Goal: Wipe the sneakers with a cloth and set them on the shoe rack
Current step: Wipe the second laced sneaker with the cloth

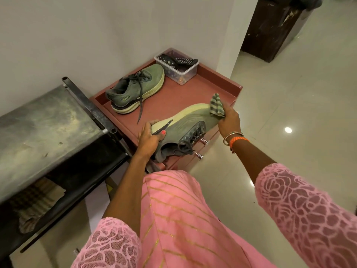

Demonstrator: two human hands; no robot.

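I have one sneaker point(179, 128) tipped on its side over the front edge of the red cabinet point(218, 80), sole turned away from me and laces hanging toward the drawers, so the pale sole edge and toe are exposed for wiping. My left hand point(148, 136) clamps the heel end, thumb over the upper and fingers under the sole, which I judge is what keeps the sneaker from rolling while the other end is rubbed. My right hand point(229, 117) is bunched around the striped cloth point(217, 105) and presses it against the toe, at the cabinet's front right corner. The two hands sit well apart, one at each end of the sneaker. The second sneaker point(135, 89) stands upright on its sole farther back on the cabinet top, near the wall, with one lace trailing forward; I cannot tell whether it has been wiped. Behind it, in the cabinet's far corner, a clear plastic box point(185, 72) holds remote controls. A dark metal shoe rack point(44, 122) stands just left of the cabinet; neither sneaker is on it yet.
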